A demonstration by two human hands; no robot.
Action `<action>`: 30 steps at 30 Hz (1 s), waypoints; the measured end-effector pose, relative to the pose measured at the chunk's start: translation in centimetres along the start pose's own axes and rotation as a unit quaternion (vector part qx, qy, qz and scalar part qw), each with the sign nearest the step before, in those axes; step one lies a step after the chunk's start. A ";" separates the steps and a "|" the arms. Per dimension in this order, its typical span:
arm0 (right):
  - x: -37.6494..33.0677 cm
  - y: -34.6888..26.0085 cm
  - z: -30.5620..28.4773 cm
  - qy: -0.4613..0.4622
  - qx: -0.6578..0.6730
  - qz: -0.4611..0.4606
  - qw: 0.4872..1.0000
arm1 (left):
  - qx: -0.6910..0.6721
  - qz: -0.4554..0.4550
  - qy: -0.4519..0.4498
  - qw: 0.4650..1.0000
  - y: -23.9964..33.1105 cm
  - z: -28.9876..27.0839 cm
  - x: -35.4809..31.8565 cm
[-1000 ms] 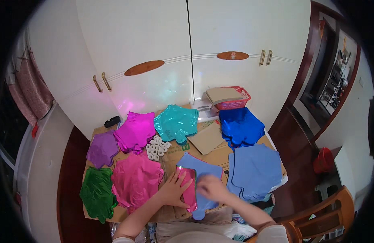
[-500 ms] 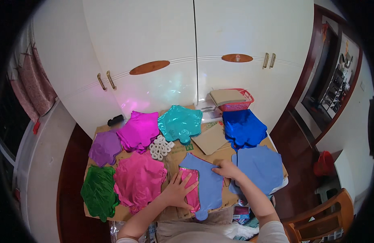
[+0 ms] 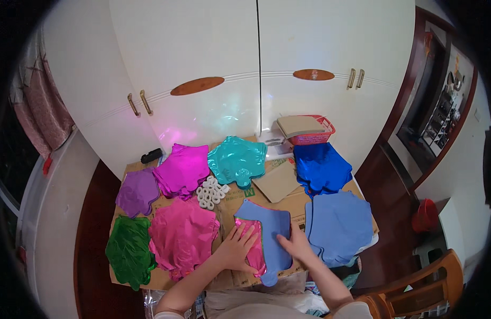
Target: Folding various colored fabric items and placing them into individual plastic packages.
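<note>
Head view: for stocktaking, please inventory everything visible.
Cardboard: uncounted, brown, centre
Green pile: one, green, near left
Pink pile: one, pink, beside green
Purple pile: one, purple, mid left
Magenta pile: one, magenta, far left
Teal pile: one, teal, far centre
Dark-blue pile: one, dark blue, far right
Pale-blue pile: one, pale blue, near right
Rings: uncounted, white, centre
Boards: uncounted, tan, centre
Basket: one, red, far right
Board stack: one, tan, on basket
Black object: one, black, far left
Cabinet: one, white, behind
Chair: one, brown, right
Container: one, red, right
Curtain: one, pink, left
Worked piece: one, blue-and-pink, near centre
Left hand: one, worked piece's left
Right hand: one, worked piece's right
</note>
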State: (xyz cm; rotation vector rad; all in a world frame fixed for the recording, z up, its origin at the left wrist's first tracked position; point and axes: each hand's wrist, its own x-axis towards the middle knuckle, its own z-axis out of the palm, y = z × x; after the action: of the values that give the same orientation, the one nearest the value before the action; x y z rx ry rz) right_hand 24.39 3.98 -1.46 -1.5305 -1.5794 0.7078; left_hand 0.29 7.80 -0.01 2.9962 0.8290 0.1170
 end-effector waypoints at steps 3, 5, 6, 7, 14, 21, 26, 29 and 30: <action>-3.3 -1.0 1.4 -0.010 -0.065 -0.063 0.996 | -0.013 -0.002 0.000 1.000 0.0 0.2 0.1; -4.2 -1.8 3.1 -0.006 -0.120 -0.123 0.985 | -0.023 -0.007 -0.008 1.000 0.0 0.2 0.1; -4.4 -2.3 3.7 -0.004 -0.149 -0.155 0.977 | -0.029 -0.011 -0.014 0.999 0.0 0.1 0.1; -4.5 -2.7 4.0 -0.040 -0.161 -0.143 0.976 | -0.036 -0.015 -0.021 0.999 -0.1 0.0 0.1; -5.1 -3.9 6.0 -0.036 -0.261 -0.157 0.952 | -0.258 -0.032 0.018 0.966 -3.2 3.9 0.5; -5.2 -4.8 6.6 -0.049 -0.315 -0.158 0.935 | -0.157 -0.037 0.009 0.987 -2.0 2.8 0.3; -5.7 -3.5 7.3 -0.024 -0.346 -0.184 0.920 | -0.069 -0.042 -0.088 0.993 -0.5 0.0 0.2; -6.2 -3.6 7.4 -0.037 -0.323 -0.184 0.928 | -0.028 -0.057 -0.100 0.993 0.2 -0.9 0.1; -6.5 -3.8 7.3 -0.041 -0.314 -0.180 0.931 | -0.026 -0.051 -0.093 0.994 0.1 -0.8 -0.1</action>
State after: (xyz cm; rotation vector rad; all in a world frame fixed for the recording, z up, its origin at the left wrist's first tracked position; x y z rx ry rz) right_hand 15.78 -1.77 -3.12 -1.5755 -2.2139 0.0468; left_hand 0.24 7.66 0.76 2.8533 0.9384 -0.1377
